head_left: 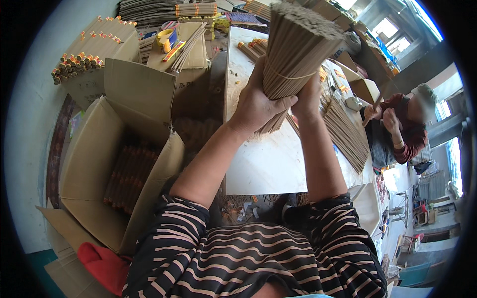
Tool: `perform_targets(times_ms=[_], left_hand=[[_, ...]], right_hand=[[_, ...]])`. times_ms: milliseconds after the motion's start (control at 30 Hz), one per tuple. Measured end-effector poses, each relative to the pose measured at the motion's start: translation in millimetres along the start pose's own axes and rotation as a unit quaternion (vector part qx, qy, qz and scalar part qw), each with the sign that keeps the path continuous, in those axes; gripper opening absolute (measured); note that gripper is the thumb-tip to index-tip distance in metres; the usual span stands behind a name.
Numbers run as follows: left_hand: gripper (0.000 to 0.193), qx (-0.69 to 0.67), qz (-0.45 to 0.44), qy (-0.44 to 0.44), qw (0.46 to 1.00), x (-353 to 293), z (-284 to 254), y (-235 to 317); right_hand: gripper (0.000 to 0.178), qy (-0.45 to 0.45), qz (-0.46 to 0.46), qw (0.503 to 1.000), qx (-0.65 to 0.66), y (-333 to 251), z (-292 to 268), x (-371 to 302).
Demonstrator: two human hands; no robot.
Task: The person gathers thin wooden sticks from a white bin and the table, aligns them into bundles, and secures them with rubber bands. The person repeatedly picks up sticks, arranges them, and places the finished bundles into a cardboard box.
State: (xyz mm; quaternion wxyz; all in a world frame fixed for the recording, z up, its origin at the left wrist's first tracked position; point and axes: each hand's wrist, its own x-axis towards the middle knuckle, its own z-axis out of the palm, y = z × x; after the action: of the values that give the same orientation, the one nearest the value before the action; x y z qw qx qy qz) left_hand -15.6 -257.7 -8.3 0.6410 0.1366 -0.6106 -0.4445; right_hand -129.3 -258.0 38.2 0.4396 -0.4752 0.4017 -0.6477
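Note:
Both my hands are wrapped round a thick bundle of thin brown incense sticks (293,54), held upright over the table with a rubber band about its middle. My left hand (258,102) grips its left side, thumb across the front. My right hand (309,97) holds the right side, its fingers partly hidden behind the bundle. The bundle's lower end is close to the white tabletop (263,169); whether it touches I cannot tell. To the right, a spread of loose incense sticks (346,134) lies on the table.
At left stands an open cardboard box (89,154) with dark red packs (131,176) inside. Wrapped incense bundles (94,42) are stacked behind it. Yellow tape (165,37) and loose sticks sit on another box (196,57). A co-worker (402,121) sits at the table's right side.

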Motion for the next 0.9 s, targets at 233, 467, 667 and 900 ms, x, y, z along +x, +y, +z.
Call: perform_targets(times_ms=[233,467,667,900], left_hand=[[0.093,0.124,0.009,-0.034,0.992,-4,1,-37],[0.110,0.087,-0.073,-0.073,0.991,4,0,16],[0.113,0.108,-0.073,-0.115,0.985,-2,-6,-13],[0.118,0.067,-0.029,0.006,0.997,-14,-20,-20]], right_hand=[[0.058,0.005,-0.026,0.996,0.087,27,-38,9],[0.055,0.023,-0.014,0.995,0.097,-3,-25,16],[0.057,0.019,-0.019,0.998,0.065,11,-35,6],[0.067,-0.005,0.006,0.999,0.039,13,12,3]])
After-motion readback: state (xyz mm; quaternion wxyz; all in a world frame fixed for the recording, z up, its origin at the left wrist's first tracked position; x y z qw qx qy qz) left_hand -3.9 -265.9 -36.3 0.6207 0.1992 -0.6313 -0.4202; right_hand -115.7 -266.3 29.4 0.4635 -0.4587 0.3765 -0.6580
